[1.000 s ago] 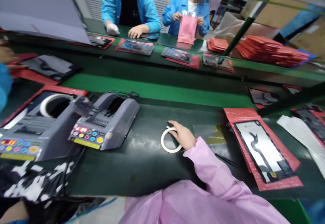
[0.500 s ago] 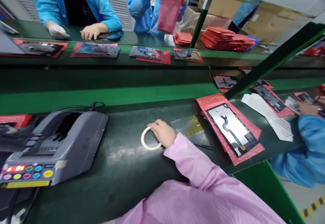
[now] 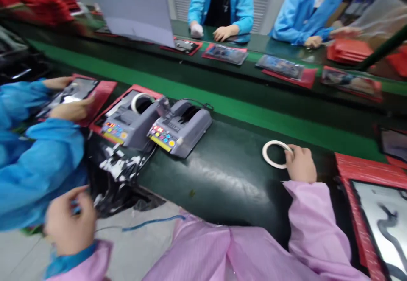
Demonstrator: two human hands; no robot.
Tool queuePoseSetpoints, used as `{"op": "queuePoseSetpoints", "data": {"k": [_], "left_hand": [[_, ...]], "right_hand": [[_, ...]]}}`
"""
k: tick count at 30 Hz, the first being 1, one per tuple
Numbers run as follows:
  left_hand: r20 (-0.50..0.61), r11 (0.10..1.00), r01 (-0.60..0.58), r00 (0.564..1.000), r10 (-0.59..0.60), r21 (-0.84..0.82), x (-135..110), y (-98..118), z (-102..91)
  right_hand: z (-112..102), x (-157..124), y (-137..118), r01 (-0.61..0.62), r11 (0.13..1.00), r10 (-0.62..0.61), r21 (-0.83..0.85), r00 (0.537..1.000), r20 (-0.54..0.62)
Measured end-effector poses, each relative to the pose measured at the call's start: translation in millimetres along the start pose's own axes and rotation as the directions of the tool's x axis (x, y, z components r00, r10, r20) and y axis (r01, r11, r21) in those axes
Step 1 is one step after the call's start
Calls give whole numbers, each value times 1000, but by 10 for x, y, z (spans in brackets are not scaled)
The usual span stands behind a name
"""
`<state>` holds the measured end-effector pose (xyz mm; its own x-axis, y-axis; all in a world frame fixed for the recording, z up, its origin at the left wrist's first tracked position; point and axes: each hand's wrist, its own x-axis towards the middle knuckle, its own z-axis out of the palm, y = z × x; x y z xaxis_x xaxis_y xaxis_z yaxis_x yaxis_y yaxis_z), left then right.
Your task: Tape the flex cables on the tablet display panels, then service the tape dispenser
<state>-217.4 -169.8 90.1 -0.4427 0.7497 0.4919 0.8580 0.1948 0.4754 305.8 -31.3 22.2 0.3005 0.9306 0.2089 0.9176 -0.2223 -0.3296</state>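
Observation:
My right hand (image 3: 302, 164) pinches the edge of a thin roll of cream-coloured tape (image 3: 269, 158) over the dark green bench (image 3: 229, 179). My left hand (image 3: 71, 219), blurred, is raised at the lower left beside the bench. Its fingers are curled, thumb and index finger forming a loop; anything inside is hidden. A blue band (image 3: 71, 259) circles that wrist. Right of my right hand, a flat panel (image 3: 372, 213) with a dark ribbon cable rests on a red bubble bag (image 3: 352, 168), partly out of view.
Two grey tape dispensers (image 3: 189, 132) stand left on the bench. Below them hangs a black bag (image 3: 104, 187) with white scraps. A co-worker's blue sleeves (image 3: 60, 145) reach in from the left. Panels on red bags (image 3: 227, 54) line the far ledge, where two people sit.
The view has swung left, bringing the second dispenser and left co-worker into sight. My left hand has come into view. My right hand still holds the tape roll.

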Motion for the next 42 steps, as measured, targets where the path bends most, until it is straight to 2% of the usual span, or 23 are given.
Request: {"op": "queuePoseSetpoints", "data": {"k": [1, 2, 4, 5, 6, 9, 11, 13, 15, 16, 17, 20, 21, 23, 25, 27, 30, 32, 33, 35, 37, 40, 42], "left_hand": [[-76, 995, -92, 993, 94, 31, -206, 25, 27], [-28, 976, -216, 976, 216, -8, -404, 87, 107], [144, 936, -341, 926, 350, -82, -746, 276, 373], [219, 909, -397, 882, 417, -131, -886, 376, 523], [300, 859, -470, 806, 511, -202, -1002, 463, 662], [434, 788, -545, 659, 615, -288, -1221, 570, 921], [459, 763, -566, 613, 643, -313, -1264, 514, 945], [449, 725, -605, 575, 684, -329, -1237, 415, 891], [423, 696, -629, 557, 715, -346, -1157, 332, 804], [408, 702, -618, 574, 710, -354, -1100, 308, 760], [385, 730, -578, 621, 683, -364, -1031, 296, 721], [279, 851, -371, 830, 484, -373, -763, 325, 635], [238, 877, -309, 880, 410, -368, -660, 348, 620], [168, 908, -234, 937, 305, -347, -455, 408, 614], [111, 917, -220, 956, 271, -333, -273, 480, 650], [78, 904, -270, 947, 312, -332, -130, 556, 734], [67, 844, -432, 878, 475, -319, 14, 636, 925], [51, 808, -503, 839, 542, -307, 75, 651, 1058], [33, 800, -515, 834, 550, -307, 101, 648, 1114], [-19, 804, -505, 850, 527, -314, 149, 628, 1195], [-71, 814, -477, 873, 483, -330, 197, 599, 1237], [-106, 824, -416, 907, 408, -384, 253, 558, 1268], [-131, 826, -370, 928, 348, -425, 259, 534, 1302]], "right_hand": [[23, -5, -16, 13, 1000, -13, -4, 1000, -10], [47, -30, -62, 39, 999, -39, -8, 999, -33], [82, -139, -224, 141, 990, -141, 1, 987, -78], [93, -213, -324, 217, 976, -215, 20, 973, -78], [103, -294, -427, 299, 953, -296, 51, 953, -57], [156, -553, -690, 472, 863, -485, 180, 874, 36], [223, -736, -792, 530, 814, -558, 237, 827, 66], [304, -925, -842, 577, 774, -613, 259, 787, 78], [384, -1086, -864, 609, 750, -643, 258, 762, 71], [419, -1142, -874, 620, 740, -654, 262, 754, 65], [447, -1174, -890, 631, 724, -668, 278, 742, 59], [470, -1137, -1017, 650, 662, -714, 373, 698, 50], [454, -1095, -1096, 650, 641, -726, 408, 686, 48], [395, -1001, -1304, 648, 604, -745, 464, 666, 40], [319, -909, -1551, 654, 568, -764, 500, 645, 23], [248, -807, -1799, 671, 532, -781, 516, 625, -7], [172, -587, -2097, 695, 502, -789, 514, 612, -57], [145, -398, -2210, 685, 516, -767, 515, 636, -78], [139, -304, -2237, 671, 530, -749, 519, 657, -84], [150, -154, -2242, 633, 557, -713, 538, 696, -80], [201, -82, -2211, 598, 568, -699, 566, 713, -53], [358, -114, -2195, 512, 562, -697, 649, 716, 39], [490, -163, -2247, 423, 547, -702, 723, 702, 121]]}}
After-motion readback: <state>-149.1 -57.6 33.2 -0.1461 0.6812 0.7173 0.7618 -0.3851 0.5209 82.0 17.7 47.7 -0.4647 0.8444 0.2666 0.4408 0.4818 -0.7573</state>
